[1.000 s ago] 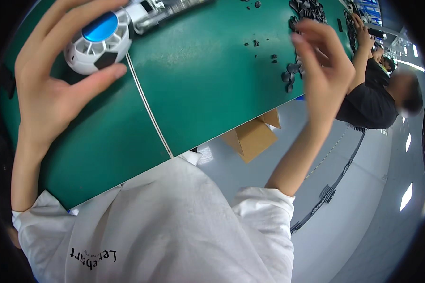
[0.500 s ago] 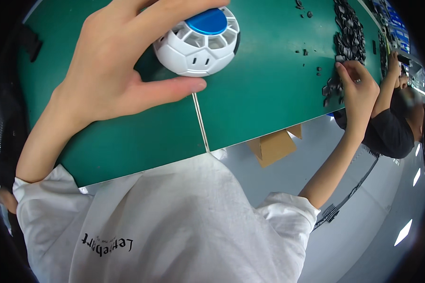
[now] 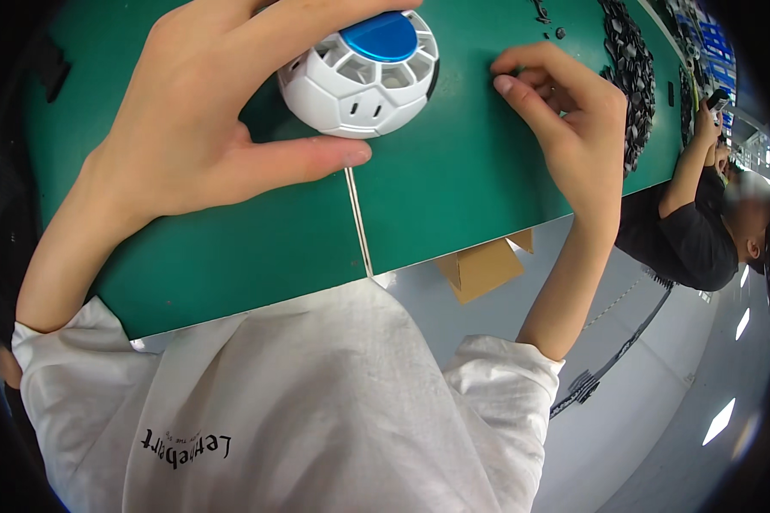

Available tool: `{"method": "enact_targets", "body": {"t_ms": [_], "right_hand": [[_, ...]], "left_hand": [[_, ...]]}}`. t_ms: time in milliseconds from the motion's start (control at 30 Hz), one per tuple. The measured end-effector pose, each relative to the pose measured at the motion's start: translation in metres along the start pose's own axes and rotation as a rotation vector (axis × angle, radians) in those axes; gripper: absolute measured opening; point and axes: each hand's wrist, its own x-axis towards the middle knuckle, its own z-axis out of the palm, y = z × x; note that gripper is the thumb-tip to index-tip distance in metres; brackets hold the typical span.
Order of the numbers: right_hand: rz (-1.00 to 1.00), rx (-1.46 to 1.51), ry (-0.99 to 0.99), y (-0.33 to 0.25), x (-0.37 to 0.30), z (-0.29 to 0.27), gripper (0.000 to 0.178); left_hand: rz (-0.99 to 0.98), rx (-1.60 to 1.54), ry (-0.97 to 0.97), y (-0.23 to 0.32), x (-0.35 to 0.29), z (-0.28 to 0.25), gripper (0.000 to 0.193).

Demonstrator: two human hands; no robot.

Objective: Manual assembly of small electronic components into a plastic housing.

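Note:
A white plastic dome (image 3: 351, 92) with a soccer-ball panel pattern, openings round its upper part and a shiny blue round cap (image 3: 383, 38) stands near the far middle of the green table. My left hand (image 3: 201, 107) is closed round its left side, thumb along the near edge and a finger reaching over behind the cap. To the right of the dome and apart from it, my right hand (image 3: 565, 107) hovers over the table. Its thumb and index fingertips are pinched together; whatever is between them is too small to make out.
Black plastic pieces (image 3: 629, 77) lie heaped along the table's right side, with a few loose bits (image 3: 560, 33) nearby. A white double strip (image 3: 358, 222) crosses the green tabletop (image 3: 239, 256). Below the edge stands a cardboard box (image 3: 483, 269). A co-worker (image 3: 697, 235) sits at right.
My right hand has moved left from the black pieces toward the dome, its fingertips pinched. My left hand keeps its hold on the dome, which has barely shifted.

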Motion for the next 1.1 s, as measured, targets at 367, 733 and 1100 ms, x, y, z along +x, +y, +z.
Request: {"method": "enact_targets", "body": {"t_ms": [367, 733, 1100], "right_hand": [[-0.162, -0.342, 0.009, -0.011, 0.001, 0.009, 0.021], [-0.558, 0.118, 0.081, -0.05, 0.004, 0.01, 0.019], [-0.756, -0.045, 0.125, -0.069, 0.017, 0.022, 0.025]], "left_hand": [[0.051, -0.05, 0.04, -0.01, -0.012, 0.006, 0.069], [0.078, -0.049, 0.056, -0.001, 0.006, 0.004, 0.066], [0.192, 0.013, 0.168, 0.007, 0.017, -0.004, 0.059]]}}
